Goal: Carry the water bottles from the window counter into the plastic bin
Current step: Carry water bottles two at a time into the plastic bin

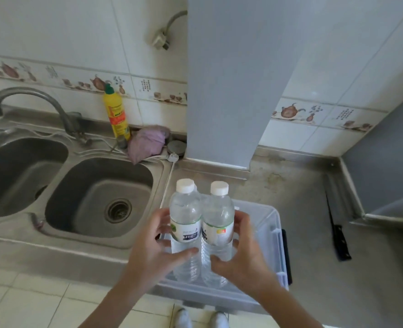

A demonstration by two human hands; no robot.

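Note:
Two clear water bottles with white caps stand upright side by side over the clear plastic bin [270, 223], which sits on the steel counter right of the sink. My left hand [155, 247] grips the left bottle [186, 216] around its label. My right hand [245, 254] grips the right bottle [217, 221] the same way. A third cap seems to peek out behind the left bottle; I cannot tell more. The bottles' lower ends are inside the bin's outline, and whether they touch its floor is hidden.
A double steel sink [96, 197] with a tap [30, 100] lies to the left. A yellow detergent bottle [116, 114] and a pink cloth [148, 142] stand behind it. A black-handled knife [337, 230] lies on the counter to the right. A grey pillar [231, 91] rises behind the bin.

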